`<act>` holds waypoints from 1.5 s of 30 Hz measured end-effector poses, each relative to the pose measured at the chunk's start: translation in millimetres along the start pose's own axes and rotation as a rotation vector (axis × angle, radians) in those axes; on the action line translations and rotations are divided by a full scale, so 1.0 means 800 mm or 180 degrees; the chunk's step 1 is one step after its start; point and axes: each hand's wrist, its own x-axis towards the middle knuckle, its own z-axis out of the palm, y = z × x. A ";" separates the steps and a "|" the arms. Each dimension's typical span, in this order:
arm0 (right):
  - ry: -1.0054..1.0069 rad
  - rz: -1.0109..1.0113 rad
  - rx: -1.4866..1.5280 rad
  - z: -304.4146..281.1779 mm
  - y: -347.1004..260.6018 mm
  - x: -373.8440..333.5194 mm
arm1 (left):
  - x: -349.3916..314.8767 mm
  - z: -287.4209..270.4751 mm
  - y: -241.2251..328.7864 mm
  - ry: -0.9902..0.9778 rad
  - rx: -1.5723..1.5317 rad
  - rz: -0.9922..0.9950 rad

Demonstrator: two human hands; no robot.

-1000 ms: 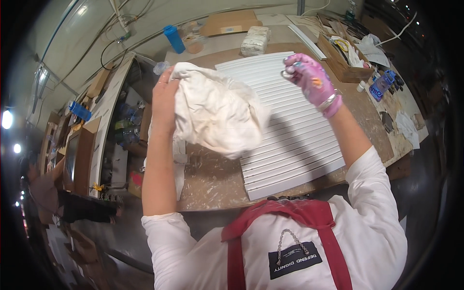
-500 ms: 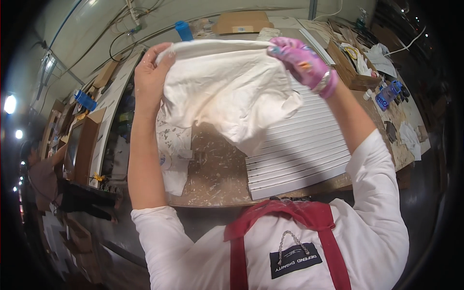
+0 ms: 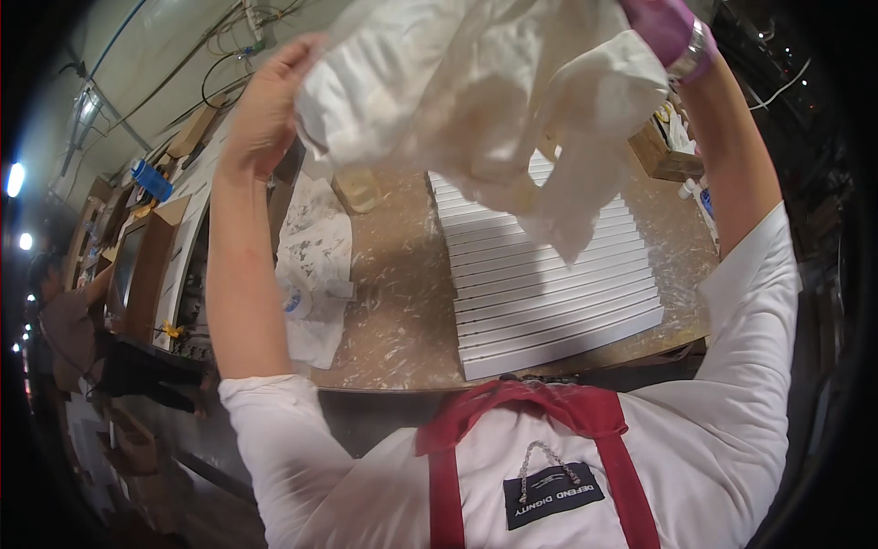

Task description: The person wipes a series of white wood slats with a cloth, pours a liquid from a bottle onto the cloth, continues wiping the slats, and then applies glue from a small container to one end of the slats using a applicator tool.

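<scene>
At eleven and one o'clock, grips white cloth (image 3: 384, 91) with left hand (image 3: 263, 110) and right hand (image 3: 662, 29), now farther apart.

Place: workshop
Workbench (image 3: 393, 316): brown top, scuffed and flecked with pale smears
Slats (image 3: 558, 316): white, laid side by side, reaching near the surface's front edge
Sheet (image 3: 315, 233): smudged grey, lying along the left edge
Wooden box (image 3: 675, 166): white and yellow pieces inside, by the right edge
Side bench (image 3: 189, 247): beyond the left edge, a co-worker (image 3: 69, 316) standing at it
Wall (image 3: 174, 55): pale, a black cable (image 3: 205, 87) looped against it
Apron (image 3: 445, 494): dark red straps, on the wearer
</scene>
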 end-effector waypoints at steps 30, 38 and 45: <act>-0.0975 -0.0610 0.1044 0.158 0.245 -0.027 | 0.142 0.117 0.060 0.0635 0.2580 0.2953; 0.0344 0.0999 0.3153 0.072 0.158 0.009 | -0.015 -0.039 -0.021 0.0679 0.2829 0.0369; -0.0411 -0.0511 0.3531 0.182 0.065 0.044 | -0.072 0.033 -0.310 0.0631 -0.0030 -0.0603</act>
